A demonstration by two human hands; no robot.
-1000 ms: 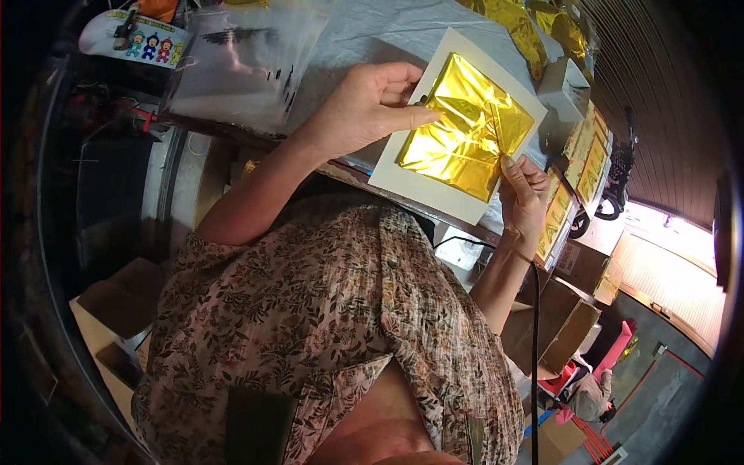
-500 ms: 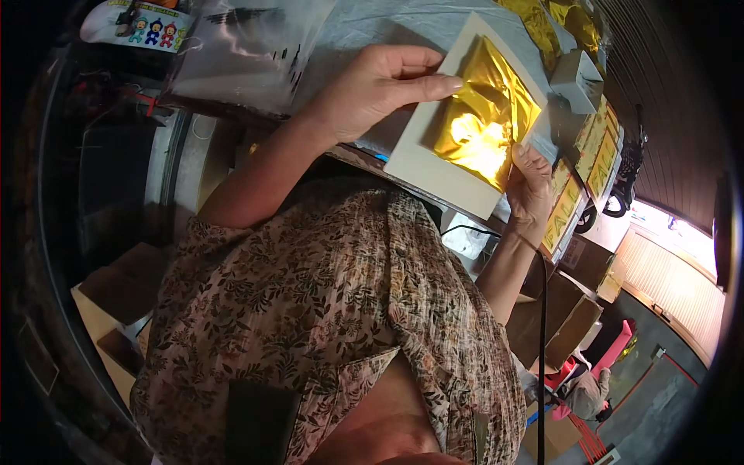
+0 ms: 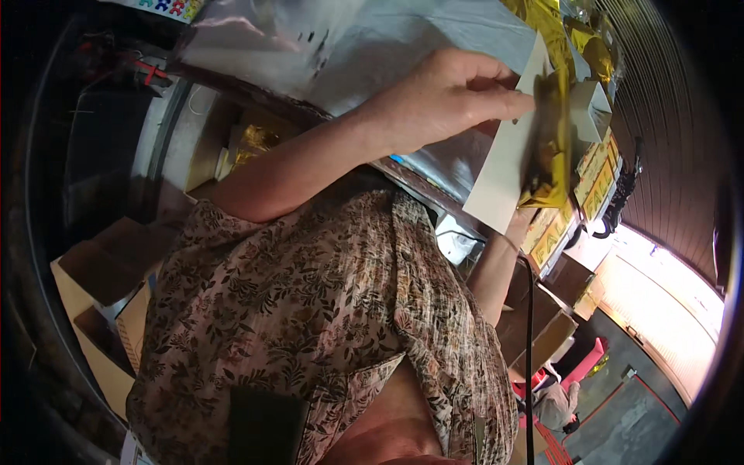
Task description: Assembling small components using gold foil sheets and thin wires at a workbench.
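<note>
A pale flat card is held up above the table's front edge, tilted steeply. Across its face lies a sheet of shiny gold foil, seen nearly edge-on and in shade. My left hand pinches the card's left edge between thumb and fingers. Behind the card's lower part is my right hand; only a bit of it and the wrist show, and its fingers are hidden.
A plastic-covered table stretches ahead, with more gold foil and a white box at its far right. Yellow printed boxes stand to the right, near a black cable. Cardboard boxes sit lower left. A person is farther off, lower right.
The card and foil have moved right and turned from facing me to nearly edge-on. My left hand went along with them. My right hand's fingers have gone out of sight behind the card.
</note>
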